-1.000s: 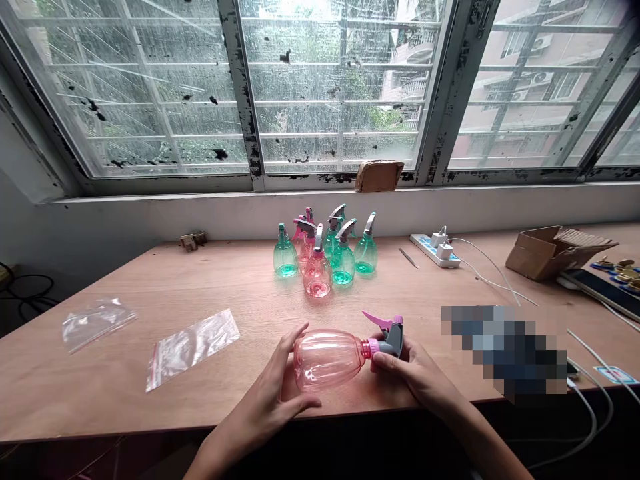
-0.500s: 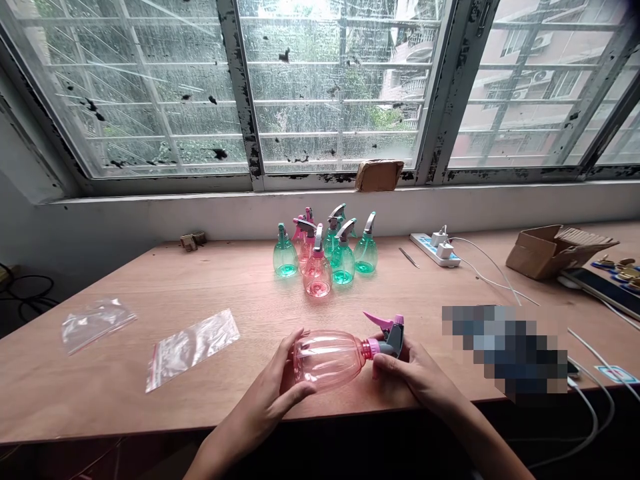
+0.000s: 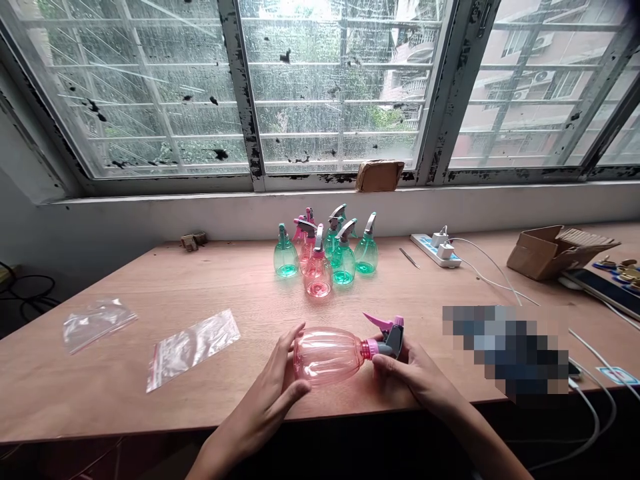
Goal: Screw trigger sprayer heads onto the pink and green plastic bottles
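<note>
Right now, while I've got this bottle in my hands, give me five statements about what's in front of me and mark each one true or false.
1. The held pink spray bottle lies on its side, with its sprayer head to the right. True.
2. Both hands are at the sprayer head. False: the right hand is there; the left hand is around the bottle's base.
3. Two clear plastic bags lie on the left part of the table. True.
4. Nothing is plugged in. False: two white plugs sit in the power strip.
5. Every standing bottle is green. False: pink bottles stand among green bottles.
</note>
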`<state>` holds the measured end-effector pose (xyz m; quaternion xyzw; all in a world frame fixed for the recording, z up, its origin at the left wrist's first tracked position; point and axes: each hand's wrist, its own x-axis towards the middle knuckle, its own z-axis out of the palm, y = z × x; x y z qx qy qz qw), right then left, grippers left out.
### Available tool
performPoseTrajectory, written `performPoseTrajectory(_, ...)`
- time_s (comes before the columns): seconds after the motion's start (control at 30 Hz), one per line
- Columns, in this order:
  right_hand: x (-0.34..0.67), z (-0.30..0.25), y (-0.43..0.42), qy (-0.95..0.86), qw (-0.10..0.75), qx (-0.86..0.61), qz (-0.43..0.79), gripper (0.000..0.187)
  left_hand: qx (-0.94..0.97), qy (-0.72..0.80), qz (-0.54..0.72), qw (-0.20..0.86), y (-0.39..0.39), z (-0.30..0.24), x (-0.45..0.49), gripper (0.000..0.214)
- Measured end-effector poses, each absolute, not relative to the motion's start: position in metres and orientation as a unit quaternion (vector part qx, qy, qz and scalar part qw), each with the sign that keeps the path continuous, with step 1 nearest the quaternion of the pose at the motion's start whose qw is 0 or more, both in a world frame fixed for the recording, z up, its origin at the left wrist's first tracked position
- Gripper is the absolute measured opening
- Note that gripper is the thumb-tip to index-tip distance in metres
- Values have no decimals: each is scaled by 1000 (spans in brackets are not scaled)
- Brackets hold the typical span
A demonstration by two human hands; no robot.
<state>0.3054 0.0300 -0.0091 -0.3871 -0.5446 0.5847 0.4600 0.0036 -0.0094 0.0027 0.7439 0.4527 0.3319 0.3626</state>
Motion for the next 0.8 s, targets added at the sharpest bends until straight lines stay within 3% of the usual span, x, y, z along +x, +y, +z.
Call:
performPoseTrajectory(0.23, 304, -10, 30, -549, 461, -373, 588, 47, 706, 507, 328, 370, -10, 10, 7, 68)
performPoseTrajectory(0.43, 304, -20, 31, -539, 450, -364, 611, 49, 730, 443, 362, 373, -9, 6, 8, 68)
performPoseTrajectory(0.63, 304, -25, 31, -527, 449, -400, 600, 49, 783, 431, 359, 269, -8, 2, 7, 70)
performPoseTrajectory(0.8, 304, -22, 30, -534, 451, -387, 602, 49, 741, 464, 332, 354, -10, 5, 6, 77)
